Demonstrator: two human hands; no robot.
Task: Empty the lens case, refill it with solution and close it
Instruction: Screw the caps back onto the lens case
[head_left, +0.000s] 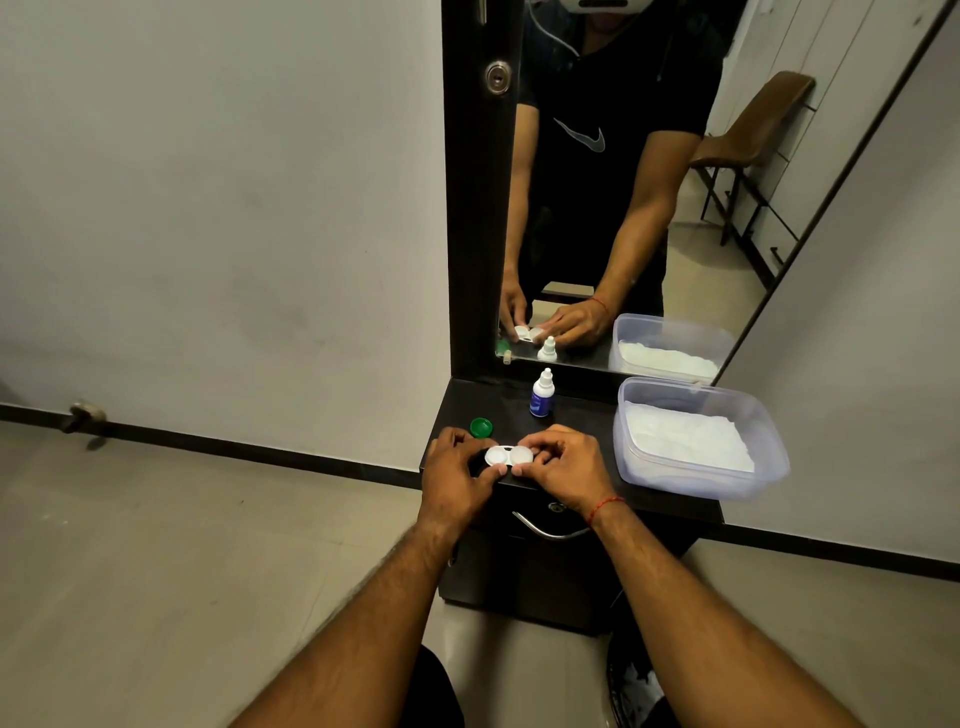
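A white two-well lens case (508, 457) rests near the front of the dark vanity top (576, 415). My left hand (457, 475) grips its left end. My right hand (563, 465) has its fingers closed around the white cap on the right well. The left well looks uncovered. A green cap (481, 427) lies loose just behind my left hand. The small white solution bottle (541, 393) with a blue label stands upright behind the case, capped.
A clear plastic tub (696, 439) holding white tissue sits at the right of the top. A tall mirror (623, 182) rises behind. Below the front edge is a drawer with a curved metal handle (545, 530).
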